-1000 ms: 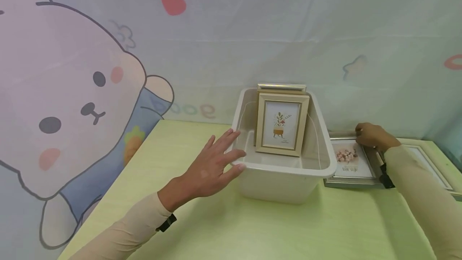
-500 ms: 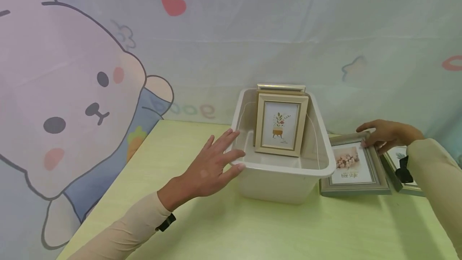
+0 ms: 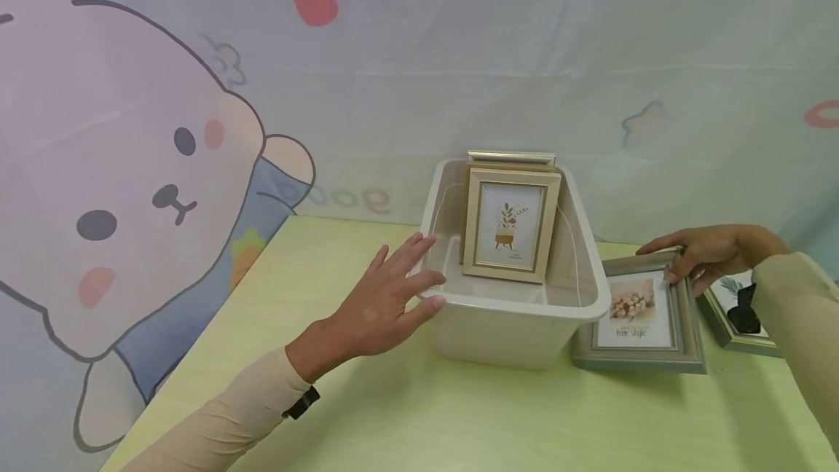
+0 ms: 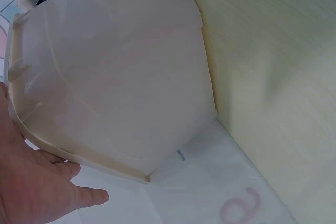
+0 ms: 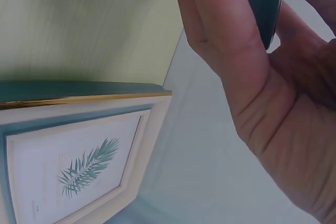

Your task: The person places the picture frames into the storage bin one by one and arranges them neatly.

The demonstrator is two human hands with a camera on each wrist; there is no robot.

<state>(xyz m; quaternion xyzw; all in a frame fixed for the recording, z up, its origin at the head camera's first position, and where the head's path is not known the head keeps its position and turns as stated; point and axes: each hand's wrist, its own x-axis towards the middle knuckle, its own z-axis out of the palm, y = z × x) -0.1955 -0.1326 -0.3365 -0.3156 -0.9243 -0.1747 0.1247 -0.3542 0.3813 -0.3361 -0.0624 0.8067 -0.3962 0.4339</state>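
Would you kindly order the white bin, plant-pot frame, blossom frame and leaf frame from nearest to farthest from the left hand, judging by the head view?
1. White bin: immediately beside the left hand.
2. Plant-pot frame: inside the bin.
3. Blossom frame: right of the bin, gripped by the right hand.
4. Leaf frame: farthest right.

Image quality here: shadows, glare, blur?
Head: soft shadows on the pale green tabletop, glint along the silver-edged picture frame in the white plastic tub; left wrist: dim, tub wall low in contrast; right wrist: dim, bluish cast, right hand close to the lens, the palm-leaf print's small lettering too soft to read.
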